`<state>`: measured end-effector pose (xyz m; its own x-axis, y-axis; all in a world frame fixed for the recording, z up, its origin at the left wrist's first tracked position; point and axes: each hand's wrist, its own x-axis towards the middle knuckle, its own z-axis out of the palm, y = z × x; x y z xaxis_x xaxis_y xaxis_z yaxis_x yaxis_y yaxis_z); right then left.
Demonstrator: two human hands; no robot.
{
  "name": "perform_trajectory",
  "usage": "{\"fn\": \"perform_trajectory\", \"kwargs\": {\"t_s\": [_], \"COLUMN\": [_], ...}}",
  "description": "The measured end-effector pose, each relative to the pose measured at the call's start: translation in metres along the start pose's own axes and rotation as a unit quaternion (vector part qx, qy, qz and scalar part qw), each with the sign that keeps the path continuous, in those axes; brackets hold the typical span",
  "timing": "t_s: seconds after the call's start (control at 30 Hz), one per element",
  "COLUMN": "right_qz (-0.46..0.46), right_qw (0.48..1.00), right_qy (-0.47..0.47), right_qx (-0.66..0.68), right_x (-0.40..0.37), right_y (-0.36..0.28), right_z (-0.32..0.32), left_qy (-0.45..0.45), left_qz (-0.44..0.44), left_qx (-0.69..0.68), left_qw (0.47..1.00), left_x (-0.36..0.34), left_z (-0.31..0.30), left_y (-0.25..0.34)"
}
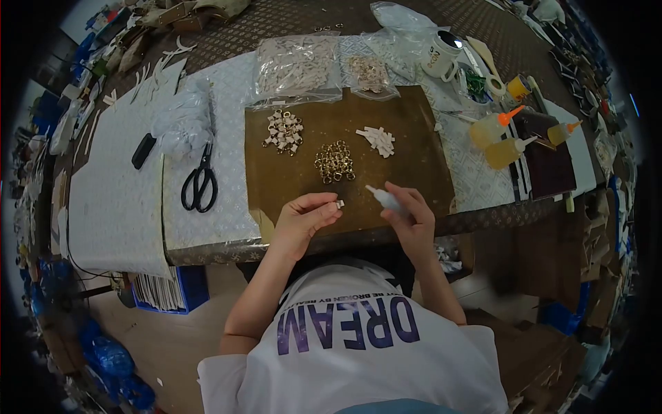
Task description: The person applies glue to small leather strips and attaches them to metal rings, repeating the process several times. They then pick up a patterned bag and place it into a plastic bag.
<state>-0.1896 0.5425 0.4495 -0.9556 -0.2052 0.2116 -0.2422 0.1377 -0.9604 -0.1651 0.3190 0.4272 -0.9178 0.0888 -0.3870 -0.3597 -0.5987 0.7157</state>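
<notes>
My left hand (307, 219) pinches a small whitish tab (340, 204) between thumb and fingertips, just above the brown work mat (414, 165). To its right, my right hand (414, 219) is wrapped around a small squeeze bottle (387, 200) whose narrow white nozzle points up and to the left. Beyond the hands lies a pile of gold metal rings (334, 163). Loose pale strips (378, 141) lie to the right of the rings. On the left of the mat is a heap of pale tabs with metal rings (283, 132). Fine detail on the pinched tab is too small to make out.
Behind the mat lie a plastic bag of pale pieces (295, 67) and a smaller bag (370, 73). Black-handled scissors (200, 183) rest on the left. A mug (441, 58) and yellow-liquid bottles (505, 152) stand on the right. The table's front edge (207, 254) runs below my hands.
</notes>
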Motion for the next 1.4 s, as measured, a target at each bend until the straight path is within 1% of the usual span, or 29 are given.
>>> {"fn": "perform_trajectory", "kwargs": {"t_s": [0.03, 0.07, 0.17, 0.27, 0.47, 0.57, 0.87, 1.07, 1.17, 1.2, 1.27, 1.37, 1.4], "right_qz": [0.011, 0.0, -0.012, -0.047, -0.059, -0.033, -0.049, -0.038, 0.027, 0.067, 0.144, 0.239, 0.243], "right_qw": [1.0, 1.0, 0.999, 0.993, 0.992, 0.993, 0.989, 0.99, 0.999, 0.995, 0.968, 0.921, 0.909], "right_qy": [-0.025, -0.009, -0.028, -0.033, -0.027, -0.037, -0.04, -0.044, -0.031, -0.025, -0.01, -0.041, -0.047], "right_qx": [0.006, 0.027, -0.04, -0.105, -0.11, -0.111, -0.134, -0.128, -0.005, 0.065, 0.205, 0.305, 0.335], "right_x": [-0.002, -0.006, -0.008, -0.006, -0.004, -0.004, -0.002, -0.001, -0.002, -0.003, -0.004, -0.002, -0.002], "right_y": [-0.005, 0.003, -0.005, -0.013, -0.013, -0.014, -0.017, -0.017, -0.008, -0.006, -0.001, 0.011, 0.014], "right_z": [0.003, 0.008, 0.01, 0.013, 0.019, 0.019, 0.02, 0.021, 0.023, 0.023, 0.024, 0.02, 0.021], "left_qy": [-0.002, -0.006, -0.009, -0.006, 0.001, 0.003, 0.008, 0.01, 0.012, 0.014, 0.017, 0.018, 0.018], "left_qz": [0.002, 0.003, 0.009, 0.008, 0.004, 0.002, 0.002, 0.003, 0.0, -0.001, -0.017, -0.035, -0.04], "left_qx": [0.001, 0.002, 0.008, 0.019, 0.017, 0.017, 0.02, 0.012, -0.012, -0.022, -0.044, -0.066, -0.071], "left_qw": [1.0, 1.0, 1.0, 1.0, 1.0, 1.0, 1.0, 1.0, 1.0, 1.0, 0.999, 0.997, 0.997], "left_x": [0.0, 0.0, -0.001, -0.003, -0.005, -0.005, -0.003, -0.003, -0.001, -0.001, 0.0, 0.001, 0.001], "left_z": [-0.001, -0.002, -0.003, -0.004, -0.005, -0.006, -0.009, -0.01, -0.011, -0.012, -0.013, -0.013, -0.014], "left_y": [0.0, 0.0, 0.001, 0.004, 0.004, 0.003, 0.0, -0.001, -0.002, -0.002, -0.002, -0.002, -0.002]}}
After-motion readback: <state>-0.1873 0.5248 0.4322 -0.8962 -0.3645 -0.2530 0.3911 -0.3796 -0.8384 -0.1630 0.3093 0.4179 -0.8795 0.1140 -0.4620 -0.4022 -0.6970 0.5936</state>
